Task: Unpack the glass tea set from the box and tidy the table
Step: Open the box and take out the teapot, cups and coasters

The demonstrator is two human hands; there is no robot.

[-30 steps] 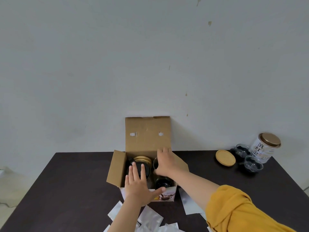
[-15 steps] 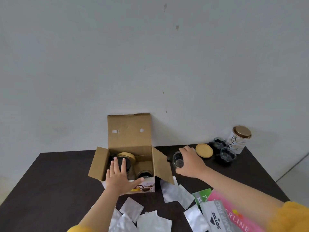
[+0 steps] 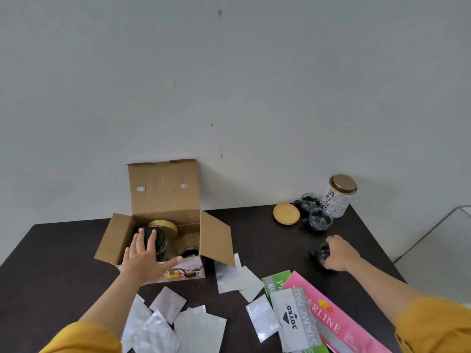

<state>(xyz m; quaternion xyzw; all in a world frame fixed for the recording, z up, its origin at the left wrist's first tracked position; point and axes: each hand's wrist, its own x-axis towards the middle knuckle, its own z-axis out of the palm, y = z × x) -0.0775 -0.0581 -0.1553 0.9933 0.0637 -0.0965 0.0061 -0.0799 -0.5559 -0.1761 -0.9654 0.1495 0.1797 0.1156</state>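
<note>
An open cardboard box (image 3: 163, 194) stands on the dark table (image 3: 267, 240), its lid up against the wall. Inside I see a glass teapot with a black lid (image 3: 159, 242), a bamboo lid (image 3: 168, 226) behind it and another glass cup (image 3: 188, 252). My left hand (image 3: 144, 258) rests flat with straight fingers on the box's front edge, over the teapot. My right hand (image 3: 337, 254) grips a small glass cup (image 3: 323, 254) low over the table at the right. Two more glass cups (image 3: 319, 220) and a bamboo coaster (image 3: 286, 214) sit at the back right.
A white tea tin with a gold lid (image 3: 339, 196) stands in the back right corner. Several silver foil sachets (image 3: 175, 319) lie along the near edge. A pink packet (image 3: 334, 317), a stamp pad packet (image 3: 295, 319) and green packets lie at the front right.
My right hand has carried the glass cup from beside the box rightward and down to the table near the other cups. My left hand stays on the box.
</note>
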